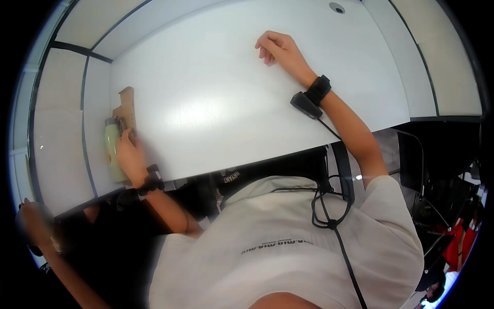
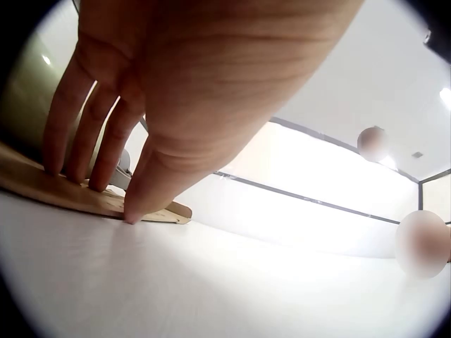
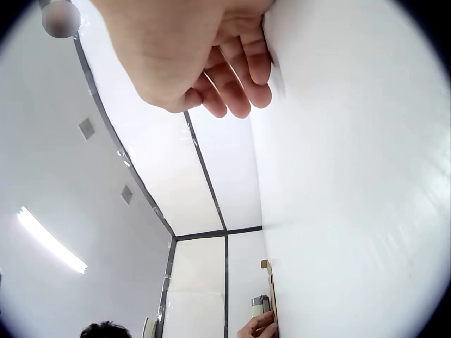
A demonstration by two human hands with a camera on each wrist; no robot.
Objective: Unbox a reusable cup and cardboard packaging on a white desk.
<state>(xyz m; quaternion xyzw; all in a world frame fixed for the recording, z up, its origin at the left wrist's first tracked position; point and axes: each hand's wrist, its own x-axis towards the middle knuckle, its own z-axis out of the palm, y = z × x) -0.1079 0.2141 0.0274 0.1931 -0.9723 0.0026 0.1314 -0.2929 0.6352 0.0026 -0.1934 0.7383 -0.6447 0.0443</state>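
At the table's left end my left hand (image 1: 132, 157) pinches a flat brown cardboard piece (image 1: 127, 105). In the left wrist view the fingers of my left hand (image 2: 106, 127) reach over the cardboard (image 2: 63, 191), the thumb at its near edge. A pale green bottle (image 1: 111, 139) with a grey cap stands just beyond it, by the partition. Something small and dark between bottle and cardboard is partly hidden. My right hand (image 1: 278, 47) rests at the far middle of the table, its fingers loosely curled and holding nothing; the right wrist view shows the same hand (image 3: 211, 56).
The white table (image 1: 221, 103) has partitions (image 1: 62, 123) along its left, far and right sides. A round cable hole (image 1: 337, 7) lies at the far right. A black cable (image 1: 329, 129) runs from the right wrist camera. Another person's arm (image 1: 67, 273) shows at the lower left.
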